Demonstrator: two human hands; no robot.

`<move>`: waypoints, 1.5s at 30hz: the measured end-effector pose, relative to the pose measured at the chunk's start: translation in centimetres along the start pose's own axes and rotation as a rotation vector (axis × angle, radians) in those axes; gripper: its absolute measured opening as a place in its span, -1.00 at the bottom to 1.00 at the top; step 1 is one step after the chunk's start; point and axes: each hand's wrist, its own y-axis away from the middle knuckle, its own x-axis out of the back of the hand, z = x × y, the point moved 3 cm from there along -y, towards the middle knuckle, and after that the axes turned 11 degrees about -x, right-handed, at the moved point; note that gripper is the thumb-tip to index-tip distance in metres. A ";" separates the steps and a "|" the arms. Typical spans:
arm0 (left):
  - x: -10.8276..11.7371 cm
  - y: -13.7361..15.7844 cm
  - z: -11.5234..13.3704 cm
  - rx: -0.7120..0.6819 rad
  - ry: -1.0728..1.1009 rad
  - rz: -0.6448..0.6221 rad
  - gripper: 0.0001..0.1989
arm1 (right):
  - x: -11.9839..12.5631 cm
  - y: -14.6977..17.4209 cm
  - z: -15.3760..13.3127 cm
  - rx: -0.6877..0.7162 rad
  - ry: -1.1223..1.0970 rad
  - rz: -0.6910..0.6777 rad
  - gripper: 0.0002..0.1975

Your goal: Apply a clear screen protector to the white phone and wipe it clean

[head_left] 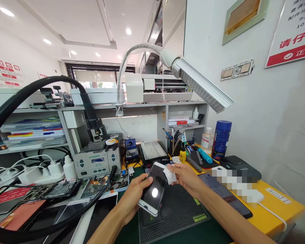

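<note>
A white-framed smartphone (154, 188) with a dark glass screen is tilted up in my left hand (134, 189), whose thumb lies over its left edge. Lamp light glints on the glass. My right hand (184, 176) pinches a crumpled white tissue (169, 175) at the phone's upper right edge. Below both hands lies a black perforated mat (183, 213) on a dark green surface. A dark flat piece (152, 218) rests on that mat, partly hidden beneath the phone.
At left stand a grey hot-air station (96, 162), phone parts and a looping black hose (35, 83). A black heating plate (154, 154) is behind the hands. On the right are a blue can (221, 139), a bottle (207, 140) and a large dark phone (223, 195). An LED lamp (203, 84) hangs above.
</note>
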 end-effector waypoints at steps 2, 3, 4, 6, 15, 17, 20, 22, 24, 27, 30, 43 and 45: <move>0.4 -0.1 0.2 0.052 0.042 0.044 -0.63 | 0.3 -0.3 0.4 -0.035 -0.044 0.032 -0.65; 0.6 -0.2 0.4 0.058 0.059 0.058 -0.65 | 0.5 -0.5 0.6 -0.048 -0.063 0.039 -0.66; 0.8 -0.2 0.7 0.050 0.072 0.074 -0.68 | 0.7 -0.6 0.6 -0.054 -0.082 0.038 -0.67; 1.5 -0.4 1.1 0.015 0.080 0.132 -0.75 | 0.8 -0.8 0.7 -0.062 -0.115 0.018 -0.70; 3.1 -1.0 1.4 -0.099 0.171 0.372 -0.71 | -1.2 0.7 0.0 -0.019 0.003 -0.146 -0.60; 3.0 -1.1 1.4 -0.107 0.222 0.402 -0.75 | -1.7 1.1 0.1 -0.002 0.080 -0.171 -0.63; 2.9 -1.1 1.4 -0.112 0.255 0.444 -0.76 | -2.2 1.4 0.3 0.014 0.178 -0.179 -0.64; 2.9 -1.1 1.5 -0.112 0.248 0.458 -0.74 | -2.4 1.6 0.3 0.032 0.240 -0.199 -0.61; 2.9 -1.0 1.6 -0.125 0.220 0.456 -0.72 | -2.6 1.7 0.3 0.044 0.284 -0.233 -0.55; 2.8 -0.9 1.9 -0.162 0.155 0.438 -0.69 | -2.7 1.7 0.2 0.028 0.289 -0.247 -0.45; 2.8 -0.8 2.2 -0.197 0.098 0.430 -0.67 | -2.4 1.5 0.2 0.039 0.260 -0.208 -0.48; 1.7 -0.6 0.2 -0.116 -0.021 0.374 -0.54 | -4.6 2.0 2.6 -0.074 0.386 -0.369 -0.59; 1.0 -0.3 0.1 -0.105 -0.077 0.332 -0.53 | -4.7 1.8 2.8 -0.040 0.410 -0.328 -0.58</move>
